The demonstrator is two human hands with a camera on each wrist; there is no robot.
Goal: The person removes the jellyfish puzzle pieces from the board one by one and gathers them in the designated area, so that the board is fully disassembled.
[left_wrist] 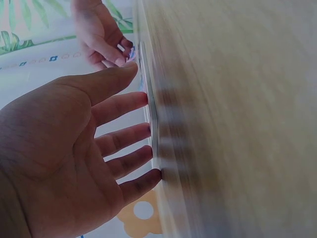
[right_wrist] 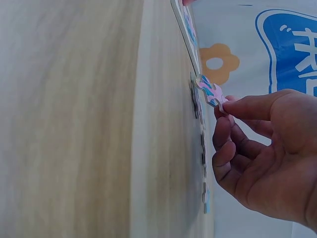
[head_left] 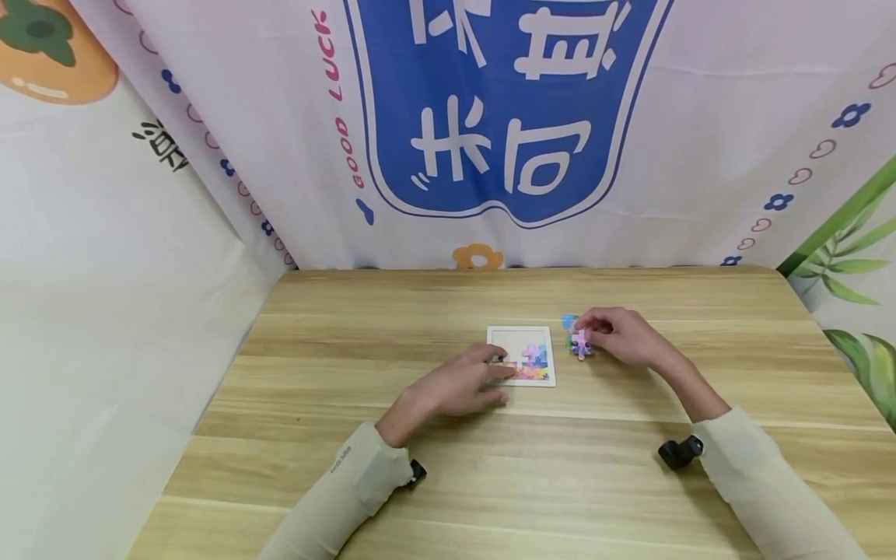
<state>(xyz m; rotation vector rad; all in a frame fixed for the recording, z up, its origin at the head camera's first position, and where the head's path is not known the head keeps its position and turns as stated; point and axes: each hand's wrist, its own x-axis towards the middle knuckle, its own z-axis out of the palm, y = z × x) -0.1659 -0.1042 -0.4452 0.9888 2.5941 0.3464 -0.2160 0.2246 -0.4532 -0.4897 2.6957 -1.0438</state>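
With left hand [head_left: 458,381] laid over near-left side of the puzzle tray [head_left: 511,342], straight-fingered, gripping nothing: press lightly to stop sliding, without nudging the placed pieces [head_left: 537,372] along near and right sides. With right hand [head_left: 621,336], pinching a pink-and-blue piece [right_wrist: 212,94] between thumb and finger just right of tray: lift clear of the loose pieces [head_left: 569,321] lying on the table [head_left: 518,474] there. Probably best to match knobs and colours before lowering, flat, toward bare board at far left. Never force a tight edge; back off, rotate, retry.
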